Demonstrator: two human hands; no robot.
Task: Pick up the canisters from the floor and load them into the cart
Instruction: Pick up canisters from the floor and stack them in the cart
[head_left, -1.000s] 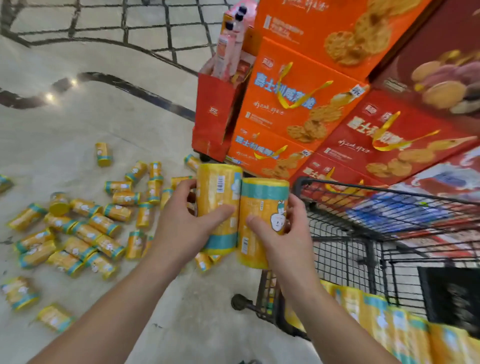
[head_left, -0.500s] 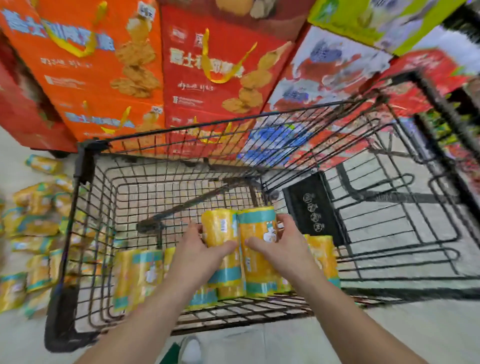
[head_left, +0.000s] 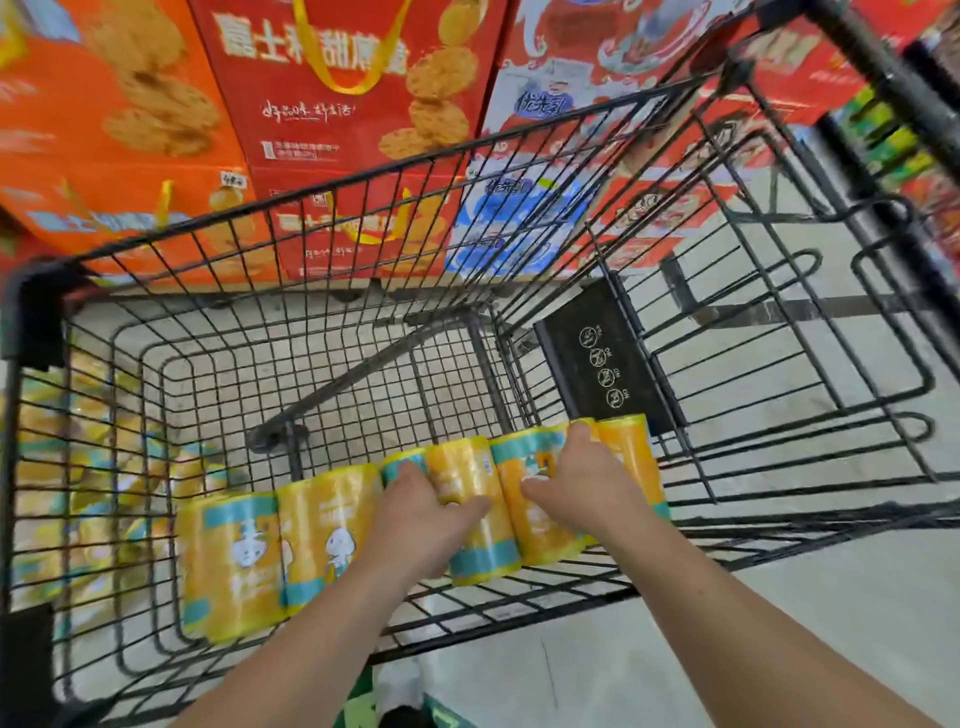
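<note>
My hands have lowered two yellow, teal-banded cylindrical canisters (head_left: 483, 551) to the black wire cart (head_left: 363, 176) base. Left hand (head_left: 415, 512) and right hand (head_left: 582, 478) each grip one. I seat them flush against the row (head_left: 311, 525), then release.

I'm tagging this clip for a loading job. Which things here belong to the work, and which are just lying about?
Job: left hand gripping first canister; right hand gripping second canister; loaded canisters; cart; blurred floor canisters beyond its left wall.
Lying about: orange box; red box; black plaque on the cart.
</note>
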